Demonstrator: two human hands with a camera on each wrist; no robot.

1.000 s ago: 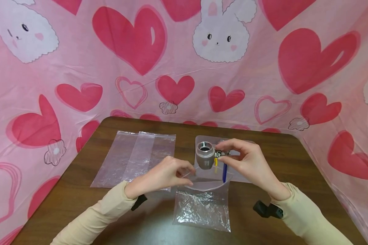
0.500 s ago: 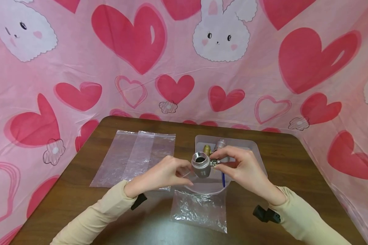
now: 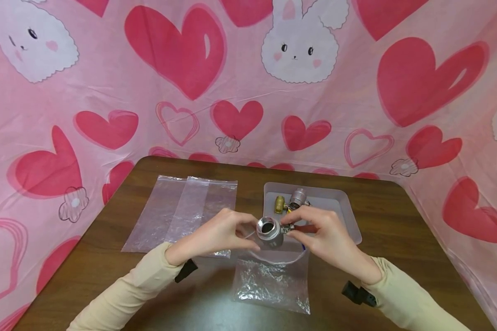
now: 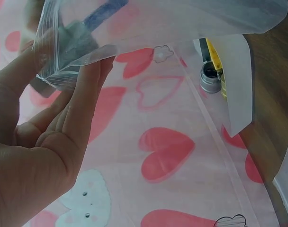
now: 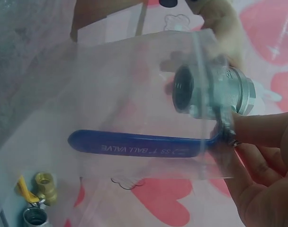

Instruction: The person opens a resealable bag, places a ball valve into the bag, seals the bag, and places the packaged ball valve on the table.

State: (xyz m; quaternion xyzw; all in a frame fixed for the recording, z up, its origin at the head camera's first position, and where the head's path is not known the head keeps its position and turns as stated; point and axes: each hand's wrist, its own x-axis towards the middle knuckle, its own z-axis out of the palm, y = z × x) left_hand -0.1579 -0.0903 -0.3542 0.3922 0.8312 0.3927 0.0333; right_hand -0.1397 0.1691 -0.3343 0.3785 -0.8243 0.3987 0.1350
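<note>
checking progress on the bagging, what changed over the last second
The right hand has brought the steel ball valve from above the tray down and nearer, into the open mouth of the clear bag. The left hand still holds the bag's mouth.

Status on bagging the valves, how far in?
Done: nothing bagged that shows. In hand: the right hand holds the steel ball valve at the mouth of the clear bag, which the left hand pinches open. Left: a second steel valve and a brass valve in the tray; spare bags lie flat.
</note>
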